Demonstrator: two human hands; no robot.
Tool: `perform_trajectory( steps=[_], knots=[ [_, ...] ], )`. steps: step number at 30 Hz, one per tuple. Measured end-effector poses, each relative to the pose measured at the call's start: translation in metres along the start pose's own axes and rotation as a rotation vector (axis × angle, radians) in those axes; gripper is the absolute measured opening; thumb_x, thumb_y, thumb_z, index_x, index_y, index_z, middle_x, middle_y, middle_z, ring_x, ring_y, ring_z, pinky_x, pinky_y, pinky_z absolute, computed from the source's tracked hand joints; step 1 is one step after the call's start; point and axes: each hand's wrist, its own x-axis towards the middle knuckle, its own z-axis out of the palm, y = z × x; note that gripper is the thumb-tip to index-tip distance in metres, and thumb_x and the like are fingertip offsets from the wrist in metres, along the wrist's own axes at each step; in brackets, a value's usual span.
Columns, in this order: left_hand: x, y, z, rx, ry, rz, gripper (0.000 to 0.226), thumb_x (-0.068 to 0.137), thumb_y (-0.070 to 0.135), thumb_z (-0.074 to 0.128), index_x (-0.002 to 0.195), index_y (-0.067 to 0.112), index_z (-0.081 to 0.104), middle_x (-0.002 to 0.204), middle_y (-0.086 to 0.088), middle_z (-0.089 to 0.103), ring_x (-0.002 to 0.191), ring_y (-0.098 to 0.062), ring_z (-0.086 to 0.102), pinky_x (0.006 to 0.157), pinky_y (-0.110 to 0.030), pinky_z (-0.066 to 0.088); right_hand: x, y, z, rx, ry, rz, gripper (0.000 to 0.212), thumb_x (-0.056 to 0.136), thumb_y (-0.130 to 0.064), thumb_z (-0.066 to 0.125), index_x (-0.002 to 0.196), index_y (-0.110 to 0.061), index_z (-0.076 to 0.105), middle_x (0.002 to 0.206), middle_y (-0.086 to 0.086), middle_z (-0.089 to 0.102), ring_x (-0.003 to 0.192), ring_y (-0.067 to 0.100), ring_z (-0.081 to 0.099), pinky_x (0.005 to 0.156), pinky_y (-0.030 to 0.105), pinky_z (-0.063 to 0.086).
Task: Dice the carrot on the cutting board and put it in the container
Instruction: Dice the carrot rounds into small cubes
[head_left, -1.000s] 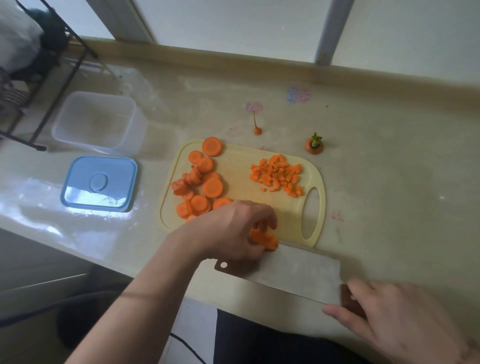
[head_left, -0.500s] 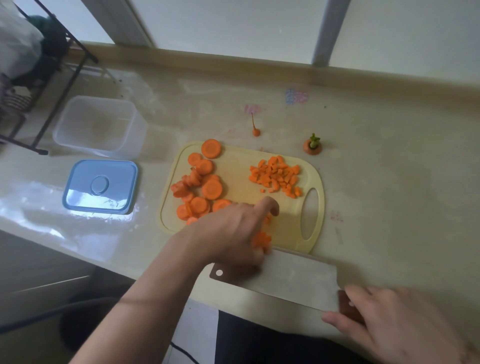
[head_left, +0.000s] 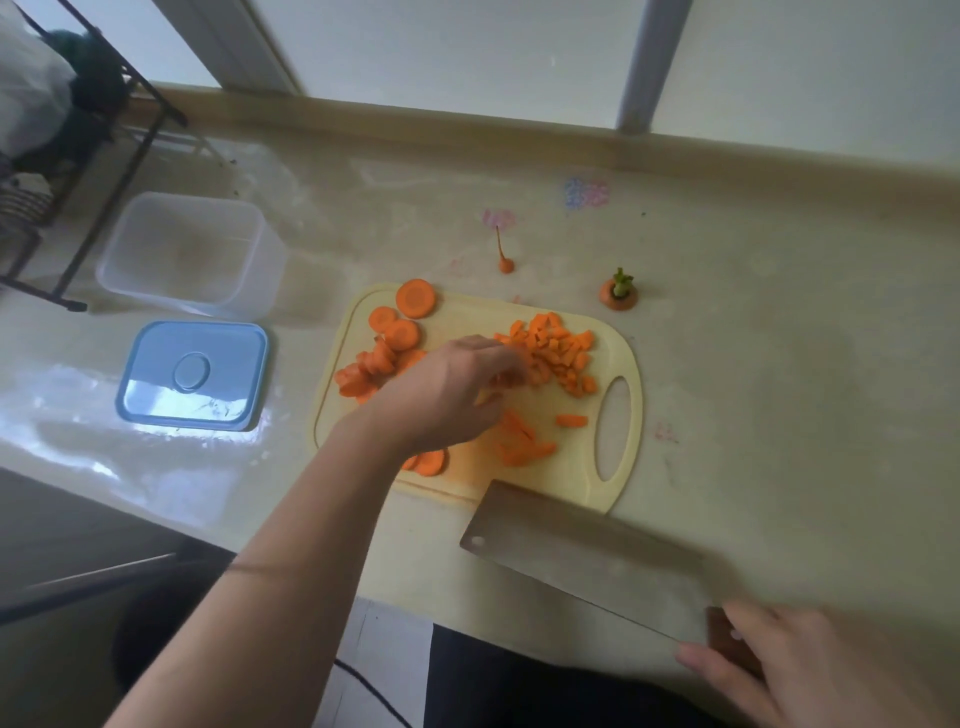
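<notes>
The left hand (head_left: 457, 389) reaches across the cutting board (head_left: 576, 483) with its fingers (head_left: 506, 364) bent down into the edge of the pile of diced carrot (head_left: 558, 353). They seem to be pushing or gathering pieces there, though whether they pinch any I cannot tell, since the fingertips are blurred and buried in orange. The right hand (head_left: 795, 670) grips the dark handle of the cleaver (head_left: 587, 556), holding the blade low over the near edge of the board and the tabletop (head_left: 779, 389), clear of the food.

To do this step well, I would sweep the loose cut strips (head_left: 524, 441) at the near side of the board into line before the blade comes back, and keep the cleaver parked away until the left fingertips are tucked. A heap of uncut slices (head_left: 384, 353) waits on the left of the board, so the dicing looks roughly half done. The container (head_left: 187, 254) stands open and unfilled, well apart to the left, with its blue lid (head_left: 192, 376) lying just in front of it. The carrot top (head_left: 618, 293) and the root tip (head_left: 505, 262) lie on the tabletop beyond the board.

The left wrist hides some slices. The right hand is smeared and cut off at the frame's corner, so its grip is only roughly readable.
</notes>
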Motion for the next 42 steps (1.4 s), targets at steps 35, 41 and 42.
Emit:
perform_trajectory(
  steps=[35, 41, 42],
  knots=[
    [-0.025, 0.003, 0.036, -0.018, 0.018, 0.022, 0.033, 0.078, 0.007, 0.047, 0.098, 0.009, 0.073, 0.095, -0.001, 0.069, 0.093, -0.028, 0.061, 0.076, -0.047, 0.052, 0.006, 0.033, -0.010, 0.337, 0.022, 0.474, 0.098, 0.064, -0.099, 0.015, 0.065, -0.012, 0.059, 0.047, 0.005, 0.045, 0.058, 0.015, 0.051, 0.061, 0.024, 0.043],
    [-0.009, 0.026, 0.051, -0.010, 0.107, -0.047, 0.028, 0.084, 0.034, 0.058, 0.098, 0.015, 0.072, 0.095, -0.001, 0.068, 0.086, -0.028, 0.060, 0.075, -0.041, 0.051, 0.007, 0.032, -0.009, 0.354, 0.031, 0.524, 0.102, 0.060, -0.101, 0.014, 0.068, -0.012, 0.063, 0.047, 0.006, 0.051, 0.065, 0.011, 0.055, 0.068, 0.020, 0.043],
    [-0.006, 0.031, 0.055, 0.011, 0.110, -0.054, 0.029, 0.084, 0.036, 0.056, 0.097, 0.016, 0.072, 0.092, 0.001, 0.068, 0.085, -0.027, 0.059, 0.074, -0.040, 0.049, 0.008, 0.032, -0.010, 0.356, 0.033, 0.529, 0.103, 0.060, -0.101, 0.013, 0.068, -0.012, 0.063, 0.047, 0.006, 0.051, 0.065, 0.010, 0.055, 0.068, 0.019, 0.043]
  ],
)
